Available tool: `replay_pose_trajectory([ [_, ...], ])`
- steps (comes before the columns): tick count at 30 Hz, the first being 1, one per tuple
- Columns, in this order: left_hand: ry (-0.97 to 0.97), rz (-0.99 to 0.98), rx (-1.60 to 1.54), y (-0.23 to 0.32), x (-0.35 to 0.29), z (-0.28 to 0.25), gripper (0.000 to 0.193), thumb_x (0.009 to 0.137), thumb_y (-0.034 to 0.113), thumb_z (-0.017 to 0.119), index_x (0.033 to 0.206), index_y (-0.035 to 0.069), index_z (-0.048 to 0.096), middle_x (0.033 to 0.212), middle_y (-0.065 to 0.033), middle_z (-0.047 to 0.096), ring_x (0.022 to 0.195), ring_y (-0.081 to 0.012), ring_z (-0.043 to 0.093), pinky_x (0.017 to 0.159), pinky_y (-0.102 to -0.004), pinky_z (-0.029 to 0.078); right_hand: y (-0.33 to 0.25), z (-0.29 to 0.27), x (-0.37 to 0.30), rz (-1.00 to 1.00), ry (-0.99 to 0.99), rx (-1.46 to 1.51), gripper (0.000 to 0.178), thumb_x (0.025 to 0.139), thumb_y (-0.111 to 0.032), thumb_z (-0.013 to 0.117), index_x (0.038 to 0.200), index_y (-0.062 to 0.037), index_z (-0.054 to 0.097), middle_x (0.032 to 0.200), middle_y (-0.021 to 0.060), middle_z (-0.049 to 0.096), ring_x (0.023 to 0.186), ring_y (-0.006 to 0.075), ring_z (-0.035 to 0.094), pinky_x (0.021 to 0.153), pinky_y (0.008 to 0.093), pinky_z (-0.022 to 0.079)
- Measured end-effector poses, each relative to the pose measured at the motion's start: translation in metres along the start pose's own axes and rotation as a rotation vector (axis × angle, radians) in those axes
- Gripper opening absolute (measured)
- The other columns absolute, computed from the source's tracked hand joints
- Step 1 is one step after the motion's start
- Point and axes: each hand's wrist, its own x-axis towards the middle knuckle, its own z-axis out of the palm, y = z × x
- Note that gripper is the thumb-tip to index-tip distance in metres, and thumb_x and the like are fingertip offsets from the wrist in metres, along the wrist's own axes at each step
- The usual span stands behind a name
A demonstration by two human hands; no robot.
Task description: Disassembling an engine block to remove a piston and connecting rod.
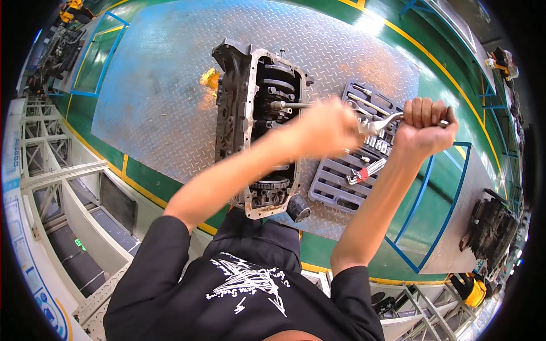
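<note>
Fingers [417,112] of the right hand [425,126] are curled tightly around the handle of a silver wrench [389,120]. Beside it, the left hand [335,126], blurred, is wrapped around a long metal bar [298,105]. The bar's far end reaches into an open engine block [248,116] on a patterned metal table [159,85]. Right of the block lies an open grey tool case [335,183] holding sockets [373,143].
</note>
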Motion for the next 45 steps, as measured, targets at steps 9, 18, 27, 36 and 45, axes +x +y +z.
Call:
replay_pose_trajectory([
  [9,-0.048,-0.084,-0.041,-0.013,0.036,-0.032,0.037,0.092,0.025,0.062,0.066,-0.001,0.067,0.052,-0.0108,0.054,0.046,-0.0198,0.053,0.047,-0.0371,0.040,0.003,-0.033,0.004,0.005,-0.335,0.100,0.036,0.095,-0.028,0.035,0.063,-0.0125,0.027,0.053,-0.0015,0.016,0.049,0.0117,0.012,0.047,0.0327,0.012],
  [18,-0.112,0.030,0.216,-0.038,0.082,0.024,0.020,0.083,0.019,0.063,0.075,0.004,0.072,0.072,-0.0173,0.068,0.066,-0.0315,0.067,0.061,-0.0397,0.053,-0.007,-0.021,-0.032,0.052,-0.392,0.141,0.031,0.090,-0.025,0.036,0.064,-0.0131,0.026,0.055,-0.0020,0.014,0.050,0.0126,0.011,0.049,0.0332,0.014],
  [27,-0.173,-0.111,0.046,0.002,0.036,0.040,0.031,0.079,0.028,0.066,0.070,-0.002,0.067,0.073,-0.0237,0.066,0.074,-0.0407,0.067,0.070,-0.0472,0.055,0.001,-0.022,-0.018,0.086,-0.406,0.241,0.036,0.090,-0.033,0.038,0.062,-0.0147,0.024,0.052,-0.0017,0.014,0.049,0.0116,0.010,0.048,0.0338,0.011],
  [36,-0.156,-0.055,-0.166,-0.008,-0.007,0.024,0.020,0.089,0.017,0.064,0.079,0.000,0.068,0.059,-0.0099,0.062,0.054,-0.0216,0.061,0.054,-0.0399,0.048,0.027,-0.045,0.053,0.036,-0.275,0.120,0.038,0.091,-0.035,0.037,0.062,-0.0131,0.024,0.053,-0.0019,0.014,0.049,0.0116,0.010,0.047,0.0343,0.010],
  [45,0.281,-0.027,0.048,-0.026,0.040,-0.023,0.024,0.082,0.019,0.066,0.069,-0.001,0.066,0.066,-0.0260,0.058,0.064,-0.0432,0.061,0.058,-0.0474,0.049,-0.006,0.004,-0.016,0.050,0.075,0.202,0.043,0.096,-0.039,0.037,0.062,-0.0167,0.022,0.051,-0.0046,0.013,0.045,0.0082,0.009,0.043,0.0297,0.008],
])
